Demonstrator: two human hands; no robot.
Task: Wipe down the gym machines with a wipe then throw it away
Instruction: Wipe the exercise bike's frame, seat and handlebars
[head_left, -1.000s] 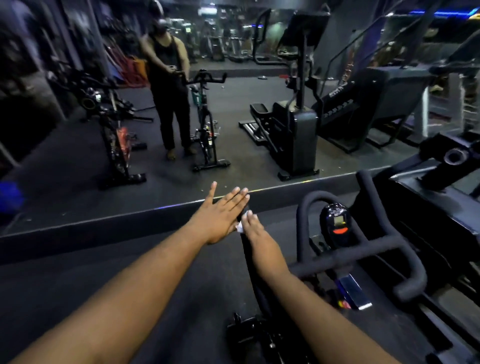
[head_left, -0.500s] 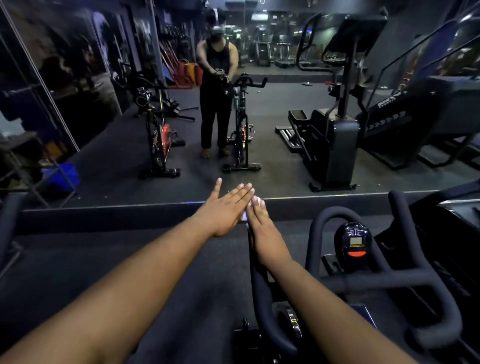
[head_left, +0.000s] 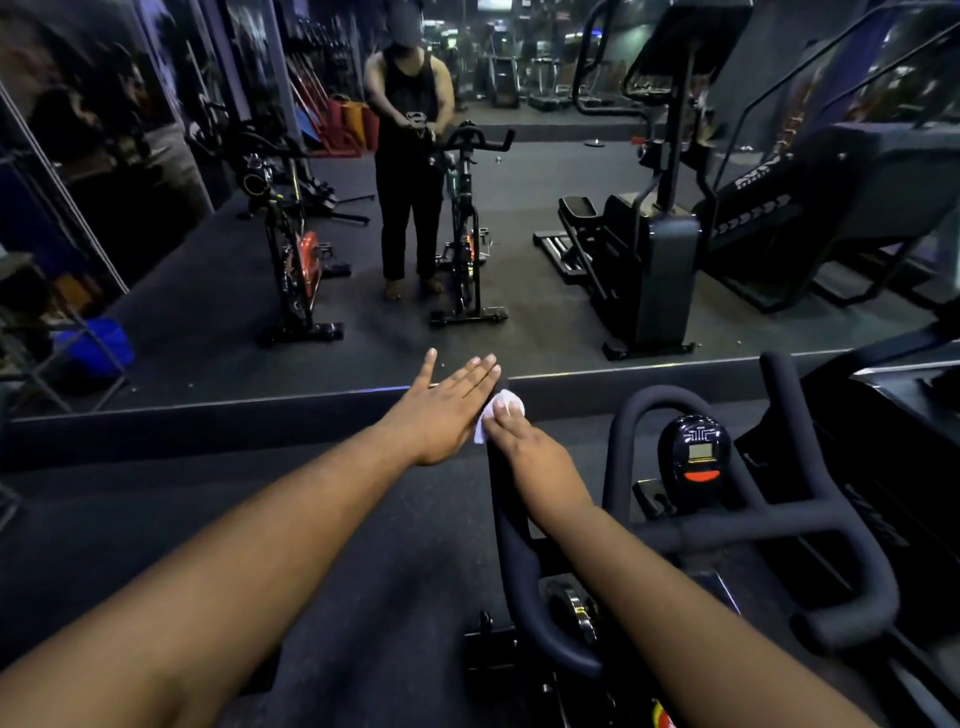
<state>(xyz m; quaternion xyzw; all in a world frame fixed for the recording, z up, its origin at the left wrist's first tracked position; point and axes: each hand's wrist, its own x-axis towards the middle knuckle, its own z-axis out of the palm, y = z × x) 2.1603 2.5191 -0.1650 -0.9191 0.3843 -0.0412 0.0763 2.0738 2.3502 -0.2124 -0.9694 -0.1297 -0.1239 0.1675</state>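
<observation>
Mid-wipe: right hand (head_left: 524, 447) pressing wipe (head_left: 501, 413) onto handlebar (head_left: 511, 545) tip, left hand (head_left: 447, 410) flat, fingers apart, holding nothing. Other machines and disposal left.

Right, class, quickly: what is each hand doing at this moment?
Left hand: open, fingers straight, flat against the wipe at the handlebar end.
Right hand: fingers pressing the wipe onto the handlebar.
</observation>
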